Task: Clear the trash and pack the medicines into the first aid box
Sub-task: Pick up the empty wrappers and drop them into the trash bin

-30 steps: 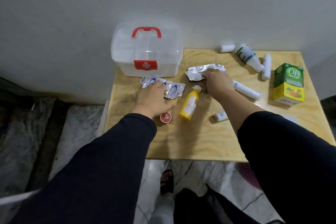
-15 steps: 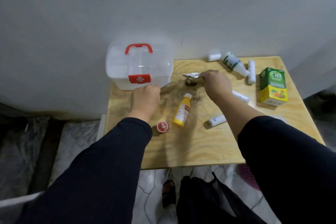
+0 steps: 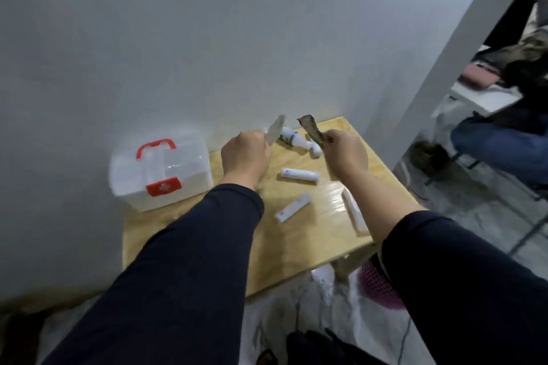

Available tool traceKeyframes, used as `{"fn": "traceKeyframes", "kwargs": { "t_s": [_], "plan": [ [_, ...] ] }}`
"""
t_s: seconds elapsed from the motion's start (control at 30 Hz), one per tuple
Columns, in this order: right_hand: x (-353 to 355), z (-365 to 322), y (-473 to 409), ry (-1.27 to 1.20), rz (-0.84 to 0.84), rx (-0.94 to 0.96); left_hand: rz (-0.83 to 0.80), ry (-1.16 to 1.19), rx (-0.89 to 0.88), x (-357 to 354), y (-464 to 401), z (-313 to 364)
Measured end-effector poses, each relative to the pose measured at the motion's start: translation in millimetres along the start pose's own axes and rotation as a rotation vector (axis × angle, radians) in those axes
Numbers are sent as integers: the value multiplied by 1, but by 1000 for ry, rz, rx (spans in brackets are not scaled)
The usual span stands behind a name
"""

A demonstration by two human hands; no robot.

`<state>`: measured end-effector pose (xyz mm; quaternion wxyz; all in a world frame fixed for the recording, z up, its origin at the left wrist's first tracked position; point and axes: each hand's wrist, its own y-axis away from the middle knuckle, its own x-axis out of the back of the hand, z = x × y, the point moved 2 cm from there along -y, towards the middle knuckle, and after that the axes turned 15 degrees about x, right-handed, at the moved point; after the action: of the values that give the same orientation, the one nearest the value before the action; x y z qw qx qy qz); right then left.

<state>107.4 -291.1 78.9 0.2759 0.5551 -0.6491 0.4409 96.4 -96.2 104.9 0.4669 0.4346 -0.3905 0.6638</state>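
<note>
My left hand (image 3: 245, 156) is raised above the wooden table (image 3: 299, 246), fist closed on a whitish foil wrapper (image 3: 275, 134) that sticks up from it. My right hand (image 3: 345, 154) is also lifted, closed on a crumpled silver wrapper (image 3: 312, 133). The clear first aid box (image 3: 160, 170) with a red handle stands closed at the table's back left. A white bottle with a green label (image 3: 293, 141) lies at the back. A white roll (image 3: 300, 174), a small white tube (image 3: 293, 207) and a flat white strip (image 3: 354, 213) lie between my arms.
A grey wall runs behind the table. A pink perforated basket (image 3: 378, 286) sits on the floor under the table's right corner. To the right, past a wall corner, a seated person's legs (image 3: 501, 148) and some furniture show. The marble floor lies below.
Both hands have lifted off the table, each carrying a wrapper. The view has swung to the right, so the yellow bottle, the red lid and the green box are hidden or out of frame.
</note>
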Motion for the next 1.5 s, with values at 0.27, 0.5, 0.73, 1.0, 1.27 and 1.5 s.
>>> {"fn": "traceKeyframes", "kwargs": {
  "t_s": [0.27, 0.5, 0.73, 1.0, 1.27, 1.5],
  "plan": [
    [95, 138, 71, 109, 143, -343, -208, 184, -256, -70, 56, 181],
    [129, 267, 126, 74, 128, -614, -478, 257, -314, -153, 123, 310],
    [113, 384, 162, -12, 20, -782, -676, 185, -301, -258, 180, 388],
    [73, 448, 180, -147, -150, -846, -840, -25, -281, -324, 192, 403],
    [81, 430, 159, -54, -302, -730, -752, -167, -363, -302, 171, 396],
    [114, 332, 114, 138, -302, -443, -533, -194, -527, -213, 134, 350]
  ]
}}
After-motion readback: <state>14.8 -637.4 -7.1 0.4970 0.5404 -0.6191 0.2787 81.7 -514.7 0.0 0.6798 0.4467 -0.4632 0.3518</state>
